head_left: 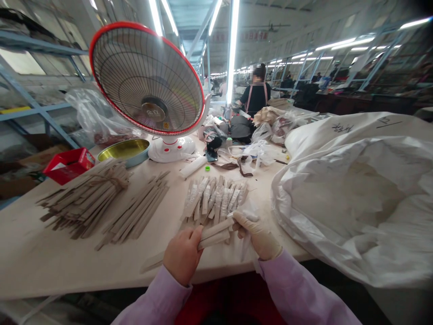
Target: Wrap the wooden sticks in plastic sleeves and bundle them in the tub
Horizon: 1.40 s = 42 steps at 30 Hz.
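Note:
Both of my hands grip a few flat beige strips [216, 234] just above the table's front part. My left hand [184, 253], bare, is closed round their left end. My right hand [257, 234], in a pale glove, pinches the right end, with some clear plastic film [249, 212] beside its fingers. Right behind the hands lies a pile of similar strips wrapped in white plastic [216, 198]. To the left are a loose row of bare strips [138, 212] and a larger tied bundle of strips [88, 198].
A red-rimmed fan [149, 81] stands at the back left, near a gold-lined bowl [125, 151] and a red box [69, 166]. A large white sack [338, 189] gapes at the right. Bags and scraps cover the far table. A person [255, 92] stands beyond.

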Available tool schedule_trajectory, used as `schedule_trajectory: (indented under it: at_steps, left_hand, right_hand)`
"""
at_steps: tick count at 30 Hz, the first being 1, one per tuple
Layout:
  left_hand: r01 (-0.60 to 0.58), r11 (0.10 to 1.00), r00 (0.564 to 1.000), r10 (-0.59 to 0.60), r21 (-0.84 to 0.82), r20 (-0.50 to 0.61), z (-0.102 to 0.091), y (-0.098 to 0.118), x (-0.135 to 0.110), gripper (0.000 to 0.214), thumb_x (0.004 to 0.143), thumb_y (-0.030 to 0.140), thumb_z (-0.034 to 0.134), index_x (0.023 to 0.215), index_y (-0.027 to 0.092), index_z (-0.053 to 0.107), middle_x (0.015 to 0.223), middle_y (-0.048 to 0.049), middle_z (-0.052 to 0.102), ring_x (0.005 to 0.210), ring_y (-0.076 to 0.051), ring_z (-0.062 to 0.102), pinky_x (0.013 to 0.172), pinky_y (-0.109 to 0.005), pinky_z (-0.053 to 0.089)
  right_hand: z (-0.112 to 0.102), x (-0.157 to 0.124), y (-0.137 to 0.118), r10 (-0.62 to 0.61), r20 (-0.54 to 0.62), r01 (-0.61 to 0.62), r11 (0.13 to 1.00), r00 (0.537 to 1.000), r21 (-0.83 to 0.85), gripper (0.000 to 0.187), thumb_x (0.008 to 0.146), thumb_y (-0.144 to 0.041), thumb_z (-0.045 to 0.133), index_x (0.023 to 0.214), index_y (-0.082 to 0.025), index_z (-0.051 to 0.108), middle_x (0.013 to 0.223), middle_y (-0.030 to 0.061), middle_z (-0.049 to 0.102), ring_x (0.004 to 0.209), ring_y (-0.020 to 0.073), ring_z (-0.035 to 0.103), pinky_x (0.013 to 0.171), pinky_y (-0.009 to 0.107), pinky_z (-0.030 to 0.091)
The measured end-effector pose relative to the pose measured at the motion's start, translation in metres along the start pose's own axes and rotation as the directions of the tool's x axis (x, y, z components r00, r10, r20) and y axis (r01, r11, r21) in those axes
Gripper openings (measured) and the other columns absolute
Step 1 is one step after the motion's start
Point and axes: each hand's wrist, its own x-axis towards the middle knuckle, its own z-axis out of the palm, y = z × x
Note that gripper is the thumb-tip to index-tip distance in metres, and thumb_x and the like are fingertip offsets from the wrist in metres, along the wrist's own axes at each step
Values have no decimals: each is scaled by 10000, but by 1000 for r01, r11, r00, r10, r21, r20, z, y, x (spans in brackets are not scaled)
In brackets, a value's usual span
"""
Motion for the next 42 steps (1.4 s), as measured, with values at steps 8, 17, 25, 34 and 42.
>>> schedule_trajectory:
  at_steps: [8,17,25,34,42]
  left_hand:
    - [-34,986,999,37,161,-16,-3,-13,-6,463,734,111,547,1187,204,528,893,-70,609,829,-232,575,723,-352,473]
    - [-34,985,999,41,167,-34,-6,-11,-6,449,740,92,522,1170,221,537,873,-60,605,820,-207,565,711,-321,464]
    - [-115,993,992,115,-3,-42,3,-15,-8,451,803,135,431,1250,180,464,920,-97,625,835,-222,585,745,-353,473]
    - [72,636,997,-55,-768,48,-6,2,-4,273,825,397,424,798,166,568,653,-2,576,617,-150,528,588,-250,428]
    - [172,514,977,-200,-840,78,0,8,3,280,769,427,492,703,164,566,587,29,495,586,-128,455,555,-231,382]
  right_hand:
    - [-7,0,5,29,53,-24,996,998,-91,327,690,-453,651,609,-137,630,488,3,585,375,71,420,387,216,279]
    - [-2,-5,7,108,108,-103,994,988,-46,327,690,-448,649,578,-142,621,472,2,581,354,63,396,385,211,274]
    - [-16,-2,-10,4,-3,-4,980,1000,-199,311,634,-409,693,492,-157,577,432,-26,503,407,77,400,420,230,296]
    - [7,-11,-1,40,78,-20,968,996,-251,283,633,-411,693,526,-167,596,449,-18,514,422,90,409,425,240,301]
    - [28,-11,5,10,-57,-2,990,998,140,342,681,-515,621,636,-178,585,414,-71,379,389,71,314,415,233,265]
